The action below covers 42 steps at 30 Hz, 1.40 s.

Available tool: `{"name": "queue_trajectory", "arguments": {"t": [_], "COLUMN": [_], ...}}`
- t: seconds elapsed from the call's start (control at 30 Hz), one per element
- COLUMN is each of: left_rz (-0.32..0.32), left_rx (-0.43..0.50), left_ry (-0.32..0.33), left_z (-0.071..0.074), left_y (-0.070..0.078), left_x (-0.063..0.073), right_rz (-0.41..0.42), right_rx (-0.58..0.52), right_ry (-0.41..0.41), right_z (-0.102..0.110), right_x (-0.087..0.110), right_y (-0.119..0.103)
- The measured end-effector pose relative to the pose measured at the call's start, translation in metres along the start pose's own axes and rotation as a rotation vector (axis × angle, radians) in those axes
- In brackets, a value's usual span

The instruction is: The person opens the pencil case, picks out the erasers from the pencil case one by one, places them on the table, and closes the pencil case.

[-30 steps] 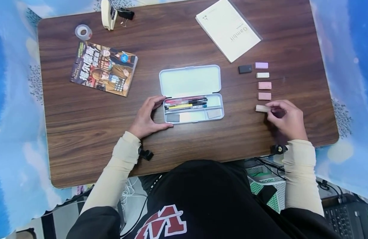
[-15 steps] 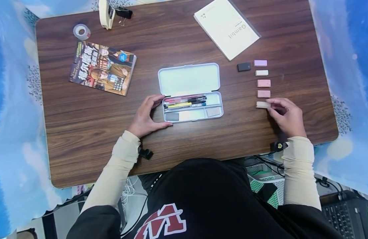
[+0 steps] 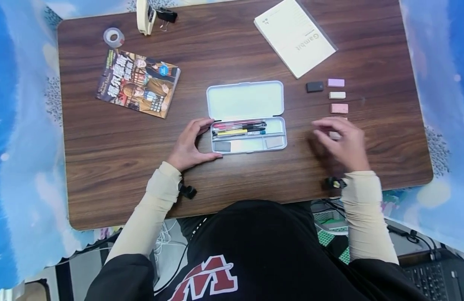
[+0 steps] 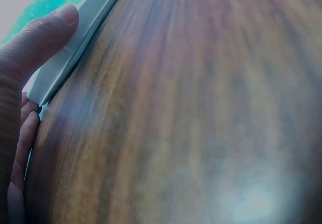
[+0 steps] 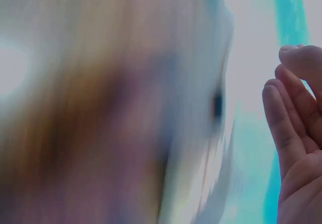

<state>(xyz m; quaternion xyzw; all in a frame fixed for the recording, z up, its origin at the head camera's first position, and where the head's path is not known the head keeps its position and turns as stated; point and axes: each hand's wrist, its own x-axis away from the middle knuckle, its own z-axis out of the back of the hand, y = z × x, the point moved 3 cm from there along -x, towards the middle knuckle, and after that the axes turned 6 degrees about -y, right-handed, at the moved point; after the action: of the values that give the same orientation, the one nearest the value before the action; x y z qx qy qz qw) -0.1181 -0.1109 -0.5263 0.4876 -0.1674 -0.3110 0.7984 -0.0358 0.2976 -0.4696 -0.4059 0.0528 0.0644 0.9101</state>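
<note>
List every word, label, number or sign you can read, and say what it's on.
"Gambit": notebook; its other print is too small to read.
"M" or "W", I can't tell which: shirt, in red.
Book: cover characters too small and blurred to quote.
Pens and laptop keys: any print is too small.
Wrist views: none legible.

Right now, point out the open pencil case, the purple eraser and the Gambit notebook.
Pencil case (image 3: 245, 100): head view, bare inside of its open lid.
Purple eraser (image 3: 336, 82): head view, middle of its top face.
Gambit notebook (image 3: 294, 39): head view, middle of its cover.
</note>
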Motion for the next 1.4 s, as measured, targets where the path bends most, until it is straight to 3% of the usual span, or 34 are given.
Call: {"name": "queue_trajectory", "arguments": {"t": [0.2,0.3,0.4,0.53,0.77,1.07,1.4], "left_rz": [0.005,-0.001,-0.024,-0.052,-0.034,-0.048,-0.028], "left_rx": [-0.049,-0.046,-0.038,-0.026,-0.033,-0.044,-0.041], "left_ry": [0.010,0.005,-0.005,-0.017,-0.015,0.007,-0.012], "left_z": [0.004,0.004,0.002,-0.002,0.000,0.004,0.001], "left_y": [-0.005,-0.008,-0.011,-0.010,-0.011,-0.012,-0.012], "left_x": [0.003,0.003,0.000,-0.005,-0.003,-0.001,-0.001], "right_rz": [0.232,0.288,0.317,0.308,0.316,0.330,0.318], "right_rx": [-0.110,-0.141,-0.104,-0.007,0.061,0.115,0.079], "right_ry": [-0.290,-0.412,-0.463,-0.473,-0.534,-0.586,-0.742], "right_z": [-0.098,-0.139,-0.165,-0.172,-0.166,-0.158,-0.162], "right_x": [-0.040,-0.050,-0.055,-0.055,-0.058,-0.063,-0.075], "right_y": [-0.062,-0.083,-0.095,-0.100,-0.102,-0.107,-0.104]}}
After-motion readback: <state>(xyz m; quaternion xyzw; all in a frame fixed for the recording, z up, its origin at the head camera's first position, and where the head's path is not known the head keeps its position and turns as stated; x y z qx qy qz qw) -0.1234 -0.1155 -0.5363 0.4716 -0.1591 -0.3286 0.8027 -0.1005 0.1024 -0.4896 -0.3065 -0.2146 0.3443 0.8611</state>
